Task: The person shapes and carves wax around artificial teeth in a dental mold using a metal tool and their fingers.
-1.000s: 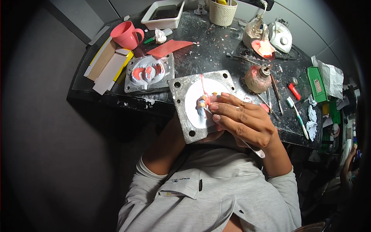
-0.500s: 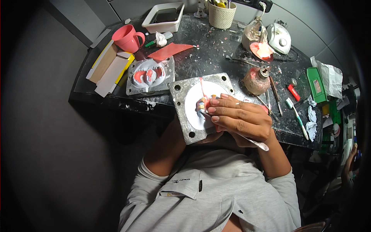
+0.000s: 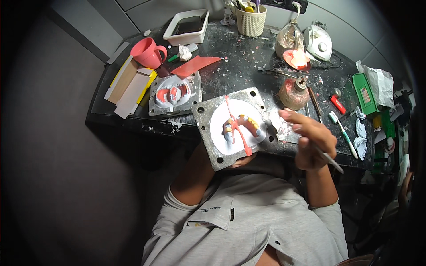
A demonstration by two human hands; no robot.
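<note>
A square metal dental flask half [image 3: 205,136] is held up in front of my chest, tilted toward me. My left hand [image 3: 242,161] supports it from beneath; only some fingers show at its lower edge. Set in the flask's white plaster [image 3: 217,115] is a curved row of yellowish and grey teeth [image 3: 252,126] with pink wax. Pink wax strips [image 3: 241,138] cross the plaster to the rim. Off to the right, apart from the flask, my right hand [image 3: 316,141] grips a thin metal wax spatula [image 3: 330,160], its handle pointing down and right.
Another flask half [image 3: 155,105] with teeth lies at left beside a yellow-edged box [image 3: 124,91], pink mug [image 3: 148,53] and pink wax sheet [image 3: 195,65]. A burner [image 3: 293,94], red lighter [image 3: 338,104], toothbrush [image 3: 344,133] and green box [image 3: 364,94] stand or lie at right.
My right hand has lifted off the teeth and moved right with the wax spatula, uncovering the tooth row and wax strips. The flask half stays in my left hand.
</note>
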